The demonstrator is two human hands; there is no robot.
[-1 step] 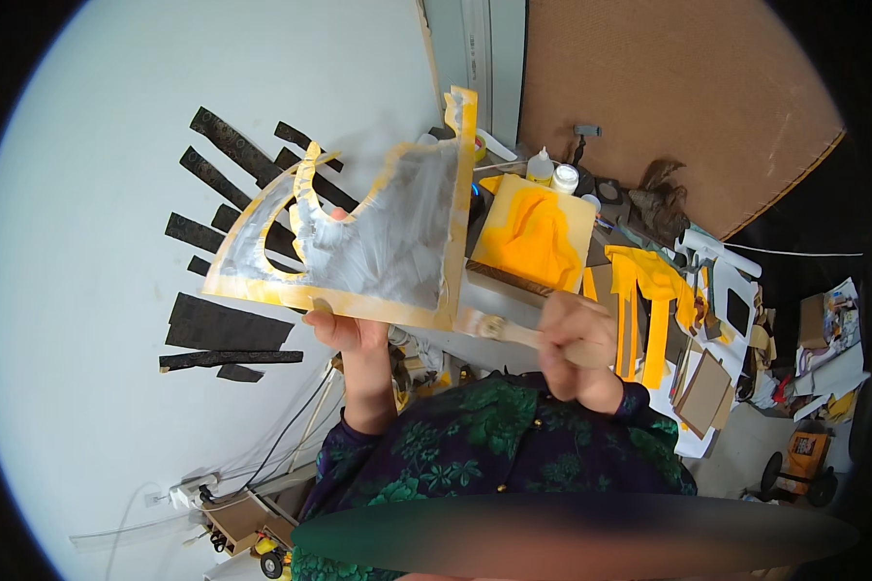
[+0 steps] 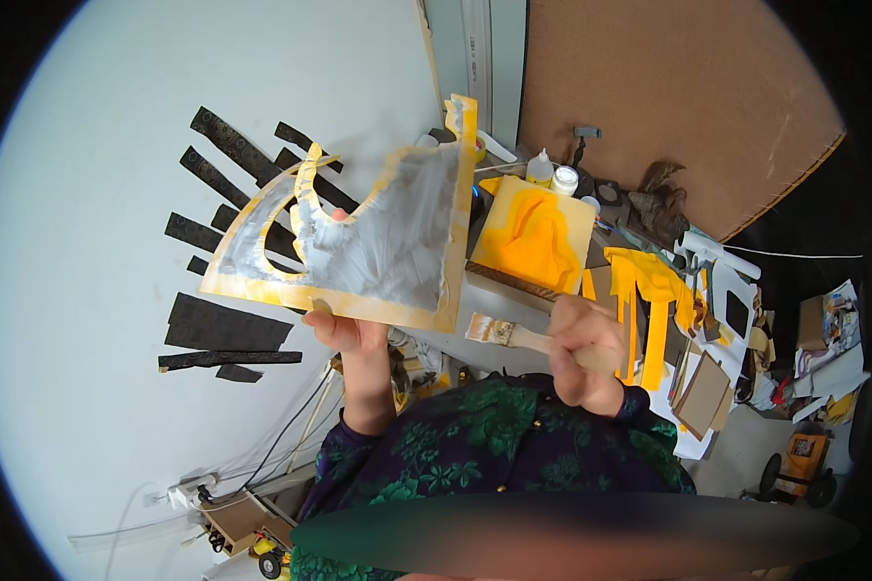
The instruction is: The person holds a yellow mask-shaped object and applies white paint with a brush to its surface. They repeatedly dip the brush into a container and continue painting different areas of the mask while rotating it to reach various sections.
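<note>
Grey-painted cutout raised in left hand; right hand fisted around brush.

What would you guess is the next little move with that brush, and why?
Probably bringing the brush up to the cutout board for another stroke. The right hand holds the brush just below the board's lower edge, bristles pointing toward it, while the left hand holds the board up. Grey paint covers its middle, but the yellow border is bare.

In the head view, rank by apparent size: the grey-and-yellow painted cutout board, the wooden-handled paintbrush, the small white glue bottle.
1. Grey-and-yellow painted cutout board, though nearness to the camera inflates it.
2. Wooden-handled paintbrush.
3. Small white glue bottle.
</note>
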